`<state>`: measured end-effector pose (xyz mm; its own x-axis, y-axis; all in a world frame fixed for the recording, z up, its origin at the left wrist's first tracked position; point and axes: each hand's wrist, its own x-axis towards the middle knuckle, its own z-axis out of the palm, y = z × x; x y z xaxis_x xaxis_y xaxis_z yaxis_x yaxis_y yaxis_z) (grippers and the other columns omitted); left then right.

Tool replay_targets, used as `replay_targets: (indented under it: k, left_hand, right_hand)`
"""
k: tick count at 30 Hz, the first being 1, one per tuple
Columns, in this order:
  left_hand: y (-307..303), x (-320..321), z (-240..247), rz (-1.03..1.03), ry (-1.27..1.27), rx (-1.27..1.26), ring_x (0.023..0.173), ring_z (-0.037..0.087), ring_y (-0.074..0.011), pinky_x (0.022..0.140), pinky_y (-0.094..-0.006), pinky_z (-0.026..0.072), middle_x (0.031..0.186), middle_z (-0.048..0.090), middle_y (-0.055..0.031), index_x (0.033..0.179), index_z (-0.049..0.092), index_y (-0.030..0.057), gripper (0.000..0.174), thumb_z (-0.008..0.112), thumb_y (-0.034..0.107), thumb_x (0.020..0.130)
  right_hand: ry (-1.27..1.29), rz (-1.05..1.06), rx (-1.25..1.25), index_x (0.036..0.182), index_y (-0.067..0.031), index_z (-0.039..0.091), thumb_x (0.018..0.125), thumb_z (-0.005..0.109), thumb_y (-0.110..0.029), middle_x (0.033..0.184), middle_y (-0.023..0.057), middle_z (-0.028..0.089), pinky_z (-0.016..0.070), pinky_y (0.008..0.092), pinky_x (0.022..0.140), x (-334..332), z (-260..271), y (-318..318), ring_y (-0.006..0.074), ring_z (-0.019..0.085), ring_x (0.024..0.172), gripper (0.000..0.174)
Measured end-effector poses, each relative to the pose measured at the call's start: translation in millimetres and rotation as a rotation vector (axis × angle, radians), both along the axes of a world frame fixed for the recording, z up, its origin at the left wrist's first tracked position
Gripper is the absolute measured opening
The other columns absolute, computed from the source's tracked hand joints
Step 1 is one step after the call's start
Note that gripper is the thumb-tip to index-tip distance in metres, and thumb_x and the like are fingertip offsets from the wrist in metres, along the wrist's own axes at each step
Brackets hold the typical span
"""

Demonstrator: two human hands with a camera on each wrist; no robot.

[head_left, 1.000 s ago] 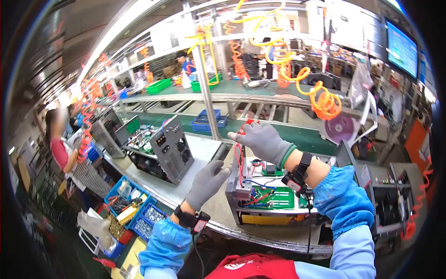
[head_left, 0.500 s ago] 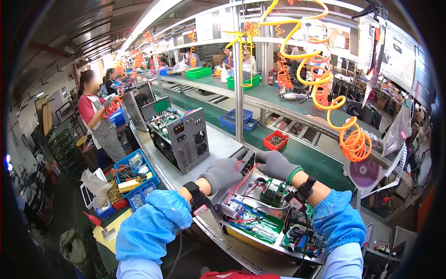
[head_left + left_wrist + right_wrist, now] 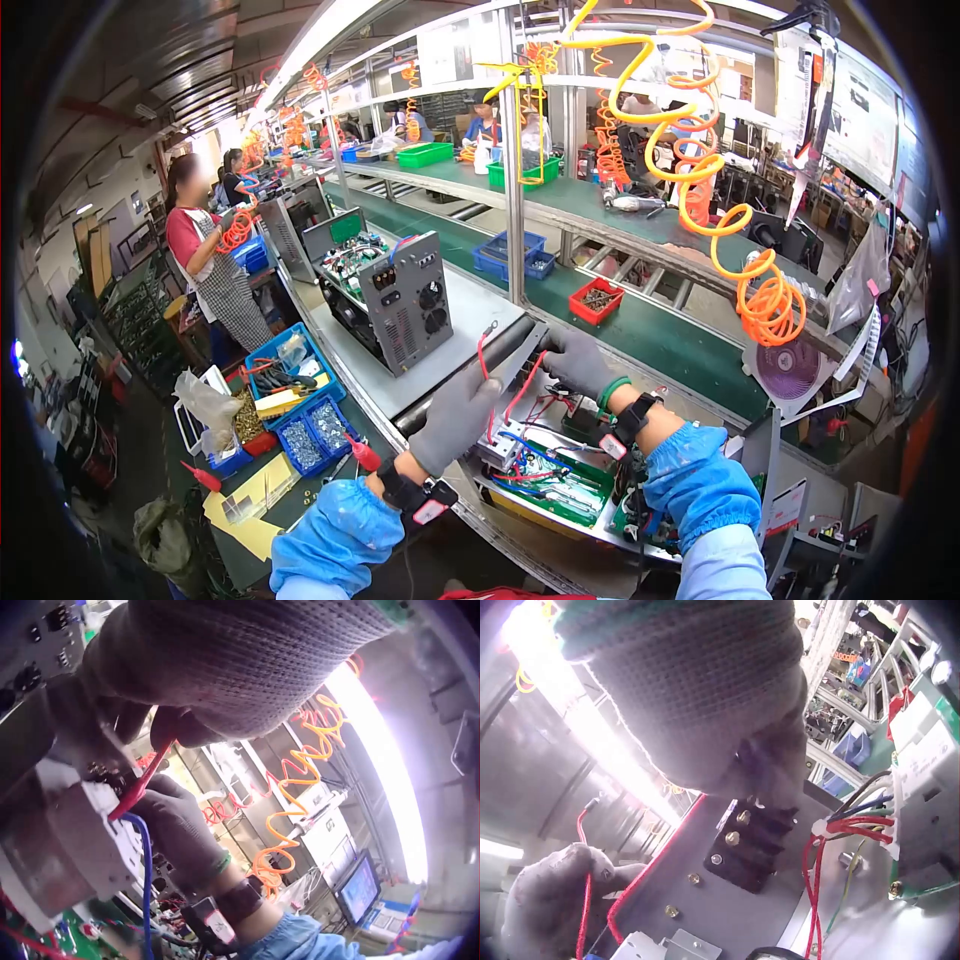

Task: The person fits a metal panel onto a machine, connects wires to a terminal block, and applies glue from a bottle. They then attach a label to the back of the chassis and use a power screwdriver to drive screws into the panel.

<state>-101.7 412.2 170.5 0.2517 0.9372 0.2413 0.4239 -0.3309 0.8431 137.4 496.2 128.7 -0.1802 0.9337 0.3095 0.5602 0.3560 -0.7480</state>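
Note:
In the head view my gloved left hand [image 3: 455,415] pinches a red wire [image 3: 484,352] whose bare ring-type end sticks up above the fingers. A second red wire [image 3: 649,881] runs up the metal panel [image 3: 720,900] to my gloved right hand [image 3: 582,368], which grips it at the panel's upper edge. Beneath the right fingers sits a black terminal block [image 3: 750,855] with brass screws; the fingertips are partly hidden. Both wires rise from a pale connector block [image 3: 497,452] in an open chassis with green circuit boards [image 3: 560,480].
A second grey unit [image 3: 405,300] stands to the left on the bench. Blue bins [image 3: 312,440] of small hardware are at the lower left, near a red-capped bottle [image 3: 362,455]. A red bin [image 3: 596,300] sits on the green conveyor. Orange coiled hoses [image 3: 765,310] hang above. A person [image 3: 205,250] stands at far left.
The head view has swung since the first frame, and the right hand has come down to the panel edge. The left hand has since drawn back from the panel, a red wire's end now showing.

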Motion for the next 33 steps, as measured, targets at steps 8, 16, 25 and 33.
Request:
replay_targets:
  k: [8, 16, 25, 33]
  left_hand:
    - [2, -6, -19, -0.013, -0.146, -0.066, 0.075, 0.053, -0.0127, 0.071, -0.0304, 0.0456, 0.081, 0.060, -0.0071, 0.102, 0.064, -0.0026, 0.029, 0.056, 0.025, 0.099]
    - [-2, 0, -15, 0.064, 0.004, 0.103, 0.091, 0.061, -0.0354, 0.082, -0.0447, 0.0485, 0.092, 0.060, -0.0197, 0.092, 0.064, 0.0016, 0.028, 0.060, 0.030, 0.092]
    - [-9, 14, -18, 0.014, 0.302, 0.369, 0.112, 0.057, -0.0402, 0.096, -0.0452, 0.0480, 0.118, 0.059, -0.0223, 0.092, 0.063, 0.0021, 0.027, 0.075, 0.018, 0.075]
    - [-2, 11, -27, 0.045, 0.257, 0.413, 0.082, 0.064, -0.0311, 0.073, -0.0401, 0.0528, 0.108, 0.062, -0.0192, 0.086, 0.062, 0.0016, 0.022, 0.074, 0.017, 0.075]
  right_hand:
    - [-0.039, -0.057, 0.110, 0.097, -0.0010, 0.067, 0.080, 0.061, -0.015, 0.084, 0.0224, 0.068, 0.0524, 0.0430, 0.073, -8, 5, -9, 0.0370, 0.067, 0.078, 0.023]
    - [-0.003, -0.135, 0.120, 0.094, -0.0018, 0.067, 0.081, 0.063, -0.016, 0.084, 0.0211, 0.068, 0.0534, 0.0418, 0.072, -15, -5, -4, 0.0341, 0.069, 0.078, 0.020]
    - [0.093, -0.242, -0.077, 0.106, -0.0006, 0.064, 0.082, 0.069, -0.030, 0.091, 0.0236, 0.070, 0.0539, 0.0438, 0.080, -11, -17, 8, 0.0379, 0.069, 0.089, 0.038]
    - [-0.687, 0.267, -0.497, 0.101, -0.0009, 0.070, 0.085, 0.065, -0.050, 0.090, 0.0209, 0.070, 0.0537, 0.0445, 0.076, -17, 90, -111, 0.0353, 0.070, 0.086, 0.052]
